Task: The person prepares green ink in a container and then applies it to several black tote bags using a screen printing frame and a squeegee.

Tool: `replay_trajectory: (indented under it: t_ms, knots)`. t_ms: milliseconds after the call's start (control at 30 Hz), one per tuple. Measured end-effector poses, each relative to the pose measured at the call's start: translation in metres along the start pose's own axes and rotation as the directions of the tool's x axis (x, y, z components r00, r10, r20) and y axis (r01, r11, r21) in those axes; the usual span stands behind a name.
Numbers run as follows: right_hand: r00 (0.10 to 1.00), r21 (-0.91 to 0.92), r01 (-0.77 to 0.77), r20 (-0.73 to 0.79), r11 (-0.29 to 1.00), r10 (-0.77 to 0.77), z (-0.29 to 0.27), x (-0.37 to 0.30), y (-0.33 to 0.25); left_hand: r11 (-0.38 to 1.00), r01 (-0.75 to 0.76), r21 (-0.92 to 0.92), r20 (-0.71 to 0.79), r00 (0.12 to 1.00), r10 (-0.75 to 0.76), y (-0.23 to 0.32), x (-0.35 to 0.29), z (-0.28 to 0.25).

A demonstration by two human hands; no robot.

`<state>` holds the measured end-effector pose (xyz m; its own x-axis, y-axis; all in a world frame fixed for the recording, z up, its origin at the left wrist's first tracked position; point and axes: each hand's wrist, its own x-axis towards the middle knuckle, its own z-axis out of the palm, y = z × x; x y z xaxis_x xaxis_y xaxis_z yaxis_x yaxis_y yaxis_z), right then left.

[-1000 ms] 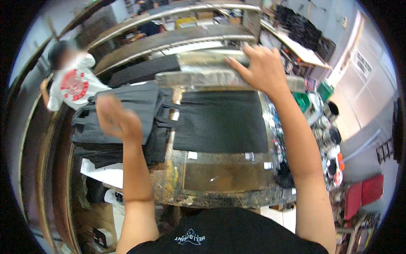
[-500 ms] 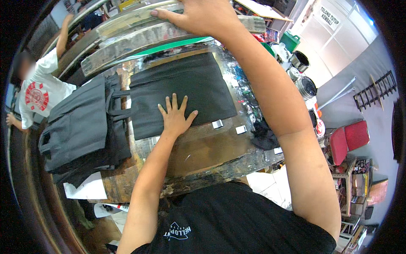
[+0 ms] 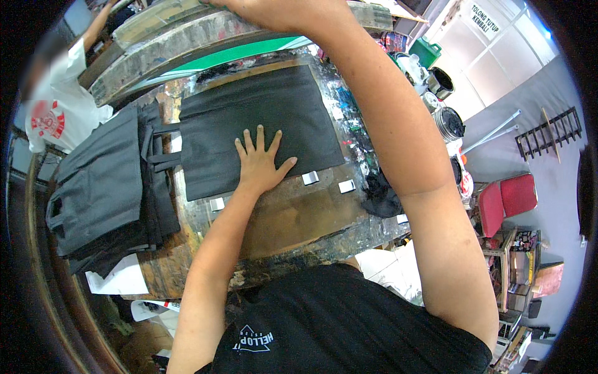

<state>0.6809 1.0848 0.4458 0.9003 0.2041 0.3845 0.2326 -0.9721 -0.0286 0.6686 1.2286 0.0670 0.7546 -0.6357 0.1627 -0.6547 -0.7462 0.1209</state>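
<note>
Left hand pressed flat, fingers spread, on flat black fabric bag atop paint-stained wooden desk. Right hand gripping raised paint-smeared screen frame. Stacked black bags left; white tabs nearby.

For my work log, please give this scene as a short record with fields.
left hand: flat, fingers spread, pressing on the black fabric bag
right hand: on the raised frame above the bag
bag position: flat on the paint-stained work table
stack of black bags: left of the table
other person: white shirt, far left
</note>
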Motion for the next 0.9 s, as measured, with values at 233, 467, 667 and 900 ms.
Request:
replay_trajectory:
  t_ms: [233,467,667,900]
  knots:
    - [0.995,0.014,0.015,-0.101,1.000,-0.013,0.013,0.003,0.004,1.000,0.004,-0.015,-0.026,1.000,-0.005,0.011,0.001,0.002]
    - [1.000,-0.046,-0.025,-0.010,0.999,0.025,0.008,0.004,0.003,0.989,0.039,-0.141,-0.096,0.994,-0.052,0.007,0.012,-0.012]
    - [0.993,-0.023,0.027,-0.116,0.999,-0.029,0.017,0.012,0.005,0.967,0.038,-0.252,-0.166,0.983,-0.082,-0.099,0.085,0.005]
    - [0.980,-0.052,0.016,-0.198,0.999,-0.026,0.030,0.011,0.012,0.987,0.163,-0.011,0.246,0.957,-0.155,-0.092,0.100,-0.013]
